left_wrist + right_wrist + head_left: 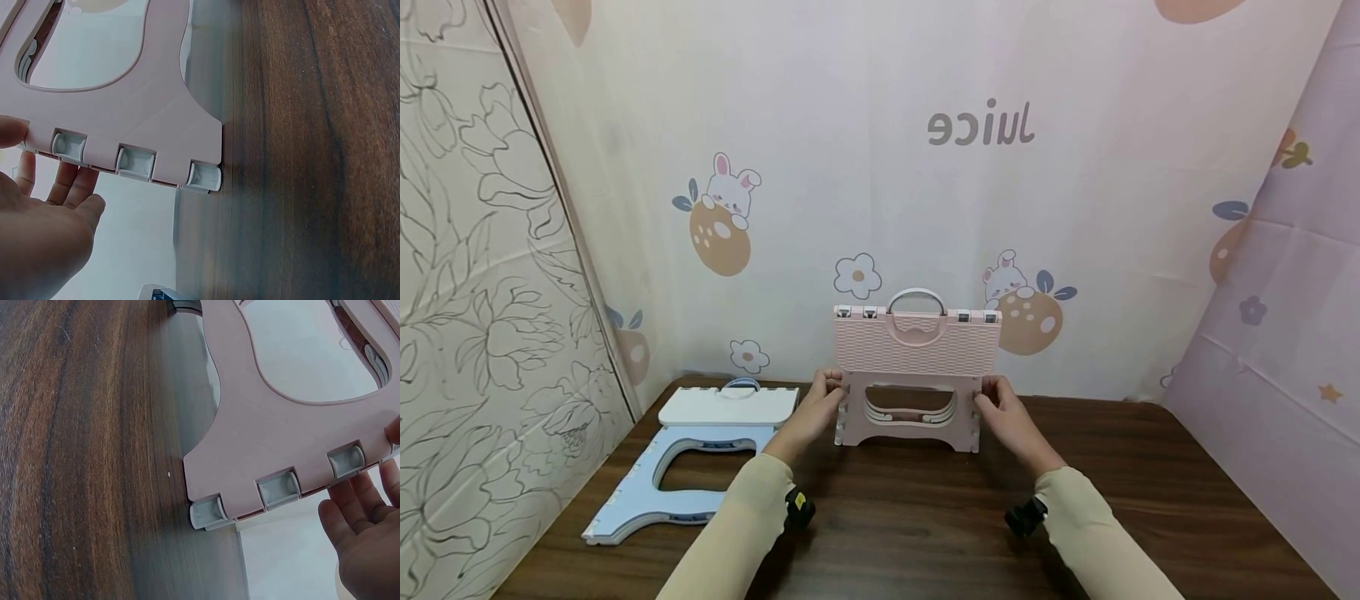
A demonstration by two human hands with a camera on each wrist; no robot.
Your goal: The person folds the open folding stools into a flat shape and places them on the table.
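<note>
A pink folding step stool, folded flat, stands upright near the back of the table, its carrying handle on top. My left hand pinches the left side edge, with the thumb on the front face and the other fingers behind. On the opposite edge, my right hand holds it the same way. Grey hinge pieces line both edges in the wrist views. The stool's lower corners appear at the tabletop in the left wrist view and the right wrist view.
A second folded stool, light blue with a white top, lies flat at the table's left. Behind the dark wooden table hangs a printed curtain, close to the pink stool. More patterned cloth borders both sides.
</note>
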